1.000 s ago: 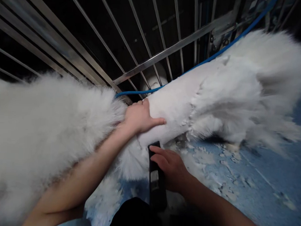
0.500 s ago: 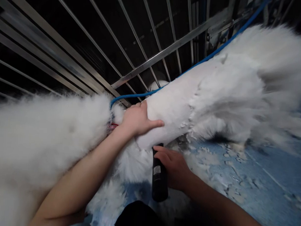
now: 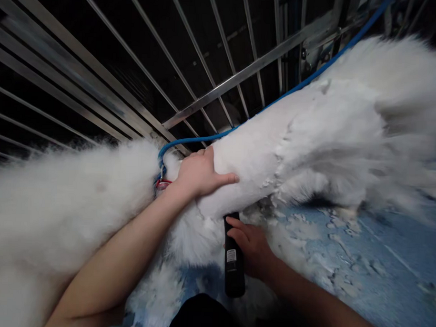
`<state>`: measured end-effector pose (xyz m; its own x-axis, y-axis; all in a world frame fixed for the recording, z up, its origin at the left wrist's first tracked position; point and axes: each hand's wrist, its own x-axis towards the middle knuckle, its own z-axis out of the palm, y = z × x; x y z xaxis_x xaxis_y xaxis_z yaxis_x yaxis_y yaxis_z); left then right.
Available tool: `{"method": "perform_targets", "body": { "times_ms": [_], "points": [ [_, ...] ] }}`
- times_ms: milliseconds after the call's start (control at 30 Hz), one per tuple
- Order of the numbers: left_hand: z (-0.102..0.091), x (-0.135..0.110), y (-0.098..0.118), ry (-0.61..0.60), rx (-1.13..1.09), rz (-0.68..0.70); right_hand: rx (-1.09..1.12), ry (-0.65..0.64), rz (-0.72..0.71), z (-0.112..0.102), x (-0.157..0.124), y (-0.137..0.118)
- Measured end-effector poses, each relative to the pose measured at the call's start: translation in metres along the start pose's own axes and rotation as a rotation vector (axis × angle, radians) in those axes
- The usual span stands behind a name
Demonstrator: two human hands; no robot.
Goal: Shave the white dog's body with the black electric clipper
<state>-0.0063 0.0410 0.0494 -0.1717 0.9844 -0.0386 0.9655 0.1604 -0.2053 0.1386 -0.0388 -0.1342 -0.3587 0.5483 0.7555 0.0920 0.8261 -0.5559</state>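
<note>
The black clipper looks stiff, fairly light and perhaps slick, best gripped around its body, where the right hand is wrapped, its far end at the lower flank of the white dog. The dog, likely heavy, soft and apt to shift, suits a broad palm: beneath the left hand, spread thumb-out, lies its close-cropped back.

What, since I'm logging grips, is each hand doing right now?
Left hand: open, thumb spread, resting on the white dog.
Right hand: closed around the black clipper.
</note>
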Motion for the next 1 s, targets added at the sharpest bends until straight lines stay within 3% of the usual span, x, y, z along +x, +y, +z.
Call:
{"method": "perform_targets", "body": {
  "times_ms": [200,367,500,667,833,933,1000],
  "points": [
    [0.000,-0.004,0.006,0.031,0.029,-0.026,0.028,0.028,-0.080,-0.009,0.010,-0.019],
    [0.000,-0.003,0.006,0.018,0.034,-0.030,-0.069,-0.032,0.052,0.009,0.000,0.004],
    [-0.001,-0.001,0.005,0.005,0.026,-0.030,-0.037,-0.023,-0.010,0.013,-0.023,0.014],
    [-0.002,0.001,0.004,0.001,0.009,-0.054,0.039,0.032,-0.095,0.008,-0.019,0.006],
    [0.001,0.001,0.005,0.006,0.004,-0.021,0.040,-0.026,-0.008,0.029,-0.028,0.020],
    [0.007,-0.007,0.007,0.129,0.011,0.038,0.030,-0.038,0.024,0.029,-0.038,0.020],
    [0.011,-0.018,0.007,0.212,0.030,0.138,0.075,0.029,0.023,0.021,-0.035,0.013]
  ]
}}
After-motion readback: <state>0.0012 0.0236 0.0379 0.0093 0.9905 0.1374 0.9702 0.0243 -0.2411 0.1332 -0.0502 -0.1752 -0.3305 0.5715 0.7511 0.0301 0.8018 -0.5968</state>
